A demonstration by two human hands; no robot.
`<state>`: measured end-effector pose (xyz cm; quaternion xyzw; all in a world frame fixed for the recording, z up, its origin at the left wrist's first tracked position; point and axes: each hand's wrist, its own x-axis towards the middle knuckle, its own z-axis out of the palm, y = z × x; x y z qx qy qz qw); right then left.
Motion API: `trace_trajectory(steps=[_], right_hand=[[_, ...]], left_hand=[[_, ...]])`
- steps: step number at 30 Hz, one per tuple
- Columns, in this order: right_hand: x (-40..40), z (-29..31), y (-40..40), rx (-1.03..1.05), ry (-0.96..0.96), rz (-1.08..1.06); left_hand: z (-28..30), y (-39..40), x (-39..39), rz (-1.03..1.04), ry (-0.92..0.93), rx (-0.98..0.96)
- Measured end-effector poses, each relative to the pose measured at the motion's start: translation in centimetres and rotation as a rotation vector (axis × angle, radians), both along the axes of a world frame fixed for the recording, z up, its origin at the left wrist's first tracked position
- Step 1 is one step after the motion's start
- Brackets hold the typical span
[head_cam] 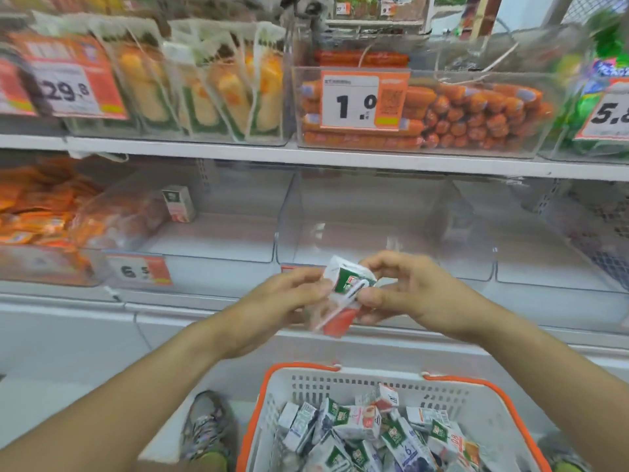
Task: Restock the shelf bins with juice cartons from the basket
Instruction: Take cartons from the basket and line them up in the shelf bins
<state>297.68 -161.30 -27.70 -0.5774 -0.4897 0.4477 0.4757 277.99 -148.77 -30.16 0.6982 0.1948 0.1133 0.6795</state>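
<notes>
Shop aisle, pale floor at my feet: the basket [503,400] is heaped with cartons, so most restocking remains. Above it, my left hand [275,301] and right hand [405,291] pinch one juice carton [343,287], fingers curled around it. Beyond, the clear shelf bins [374,233] hold one lone carton [178,202].

Juice carton [343,291] tilted above basket [340,386] — cartons [367,434] heaped.
</notes>
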Motion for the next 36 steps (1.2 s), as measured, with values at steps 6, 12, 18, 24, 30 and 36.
trace_trajectory(steps=[6,12,18,24,30,36], right_hand=[[-4.5,1.5,5.7,0.049,0.039,0.076],[-9.1,2.2,10.1,-0.027,0.12,-0.026],[-14.2,2.7,15.5,-0.061,0.175,-0.062],[-17.2,1.6,21.9,-0.012,0.262,-0.161],[-16.9,-0.1,33.0,0.18,-0.227,-0.366],[-17.9,-3.9,43.8,0.232,-0.748,-0.321]], left_hand=[[-0.9,4.7,-6.3,0.085,-0.145,-0.199],[-0.4,6.8,-9.8,0.795,-0.313,0.154],[-0.9,8.3,-12.5,1.072,-0.321,0.627],[-2.3,11.5,-13.6,1.226,-0.252,0.939],[-6.5,15.9,-14.5,1.201,0.025,0.987],[-7.9,17.3,-15.1,1.182,0.059,1.062]])
